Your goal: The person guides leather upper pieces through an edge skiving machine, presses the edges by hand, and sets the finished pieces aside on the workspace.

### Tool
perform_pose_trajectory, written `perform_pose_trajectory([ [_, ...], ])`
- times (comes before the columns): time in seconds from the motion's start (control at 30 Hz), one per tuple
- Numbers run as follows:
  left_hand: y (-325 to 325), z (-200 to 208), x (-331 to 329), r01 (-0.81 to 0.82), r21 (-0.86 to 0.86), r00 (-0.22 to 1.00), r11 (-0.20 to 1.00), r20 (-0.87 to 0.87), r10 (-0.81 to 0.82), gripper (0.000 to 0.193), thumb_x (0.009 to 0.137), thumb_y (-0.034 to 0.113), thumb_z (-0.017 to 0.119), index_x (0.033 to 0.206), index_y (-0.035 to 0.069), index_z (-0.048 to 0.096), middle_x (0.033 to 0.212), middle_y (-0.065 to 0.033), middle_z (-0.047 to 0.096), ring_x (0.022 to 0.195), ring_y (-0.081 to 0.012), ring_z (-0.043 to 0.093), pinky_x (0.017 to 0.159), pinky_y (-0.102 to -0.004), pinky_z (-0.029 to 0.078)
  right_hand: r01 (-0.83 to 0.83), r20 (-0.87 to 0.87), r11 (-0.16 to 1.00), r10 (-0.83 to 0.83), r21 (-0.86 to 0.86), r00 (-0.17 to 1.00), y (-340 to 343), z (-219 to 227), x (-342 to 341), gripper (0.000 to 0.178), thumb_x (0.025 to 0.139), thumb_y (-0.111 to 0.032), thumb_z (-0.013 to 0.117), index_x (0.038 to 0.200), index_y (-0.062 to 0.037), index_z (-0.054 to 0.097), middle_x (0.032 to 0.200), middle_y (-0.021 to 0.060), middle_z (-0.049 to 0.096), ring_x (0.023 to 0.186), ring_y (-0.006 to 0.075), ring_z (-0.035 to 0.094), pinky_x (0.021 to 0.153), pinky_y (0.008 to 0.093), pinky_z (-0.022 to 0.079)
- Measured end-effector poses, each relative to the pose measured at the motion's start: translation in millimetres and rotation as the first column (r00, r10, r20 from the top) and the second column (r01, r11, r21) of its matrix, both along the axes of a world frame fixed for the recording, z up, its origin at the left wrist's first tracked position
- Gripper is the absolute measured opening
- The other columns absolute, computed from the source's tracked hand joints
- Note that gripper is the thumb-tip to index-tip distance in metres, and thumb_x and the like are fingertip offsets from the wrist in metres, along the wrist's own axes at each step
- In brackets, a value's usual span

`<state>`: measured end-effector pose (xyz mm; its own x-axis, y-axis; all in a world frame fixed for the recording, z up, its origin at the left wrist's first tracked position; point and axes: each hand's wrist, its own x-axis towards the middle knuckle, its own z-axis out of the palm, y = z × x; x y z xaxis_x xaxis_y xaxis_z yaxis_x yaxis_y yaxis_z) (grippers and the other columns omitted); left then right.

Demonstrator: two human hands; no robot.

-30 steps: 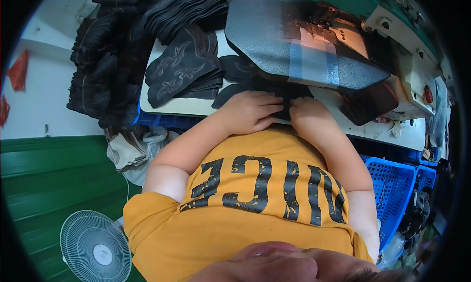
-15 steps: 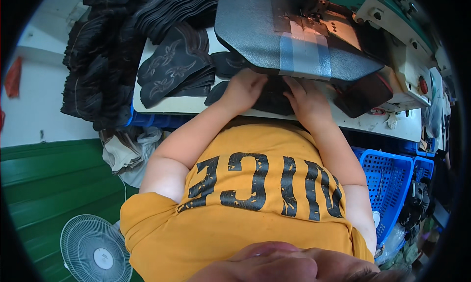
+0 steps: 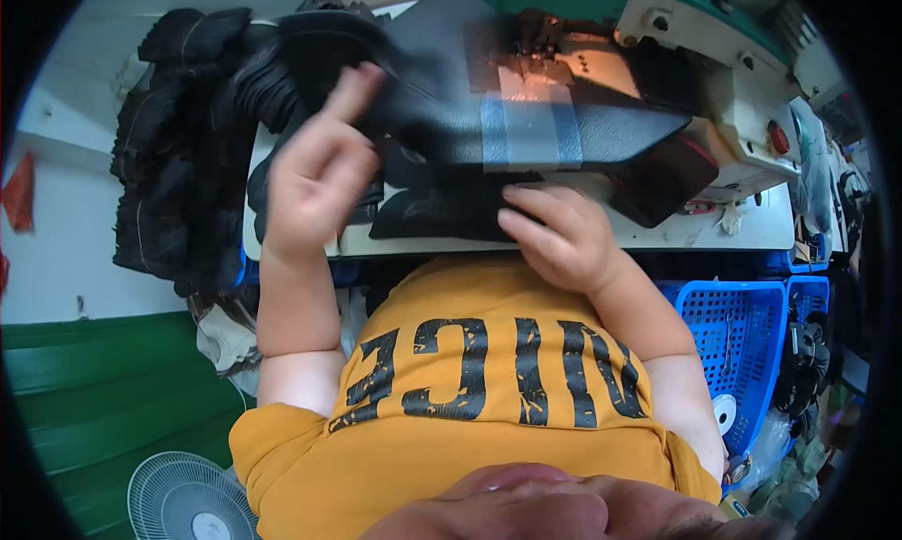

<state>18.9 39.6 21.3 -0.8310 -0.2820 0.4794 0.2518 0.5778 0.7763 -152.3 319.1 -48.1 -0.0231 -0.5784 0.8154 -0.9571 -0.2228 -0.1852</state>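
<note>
My left hand (image 3: 324,169) is raised on the left and blurred by motion. Its fingers are closed on a black leather piece (image 3: 329,47), also smeared, which partly covers the stacks behind it. At the table's front edge, my right hand (image 3: 564,230) has its fingers loosely bent and apart. Its fingertips touch the edge of flat black leather pieces (image 3: 442,211) that lie partly under the padded black board (image 3: 423,131) of a machine. Nothing shows gripped in the right hand.
Stacks of black pieces (image 3: 174,164) stand at the left. A green and white sewing machine (image 3: 658,19) is at the back right, with a dark box-like object (image 3: 662,178) below it. A blue basket (image 3: 780,352) stands at right, a fan (image 3: 188,502) at lower left.
My left hand has moved up and left from the table edge with a black leather piece. My right hand has drawn slightly back toward me. The view has shifted a little.
</note>
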Motion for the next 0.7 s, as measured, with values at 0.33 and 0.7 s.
perform_pose_trajectory([
  [0.33,75.1,41.3,-60.5,-0.039,-0.513,0.997,0.857,0.032,0.065,0.034,0.097,0.014,0.069,0.128,0.000,0.071,0.127,-0.0186,0.074,0.122,-0.0352,0.067,0.107,-0.0400,0.049,0.006,-0.137,0.995,-0.020,-0.100,0.990,5.3,49.9,-0.8,0.032,0.078,-0.012,0.070,0.108,-0.0042,0.075,0.113,0.0129,0.075,0.102,0.0300,0.070,0.086,0.0435,0.057],
  [0.7,74.8,35.2,-113.1,0.024,-0.703,0.999,0.711,0.042,0.008,0.030,0.094,0.013,0.072,0.121,0.000,0.075,0.121,-0.0166,0.074,0.108,-0.0372,0.066,0.099,-0.0452,0.053,-0.059,0.004,0.992,0.060,-0.112,0.998,14.7,39.3,1.7,0.036,0.079,-0.011,0.074,0.114,-0.0064,0.076,0.119,0.0170,0.071,0.090,0.0317,0.072,0.069,0.0385,0.060],
])
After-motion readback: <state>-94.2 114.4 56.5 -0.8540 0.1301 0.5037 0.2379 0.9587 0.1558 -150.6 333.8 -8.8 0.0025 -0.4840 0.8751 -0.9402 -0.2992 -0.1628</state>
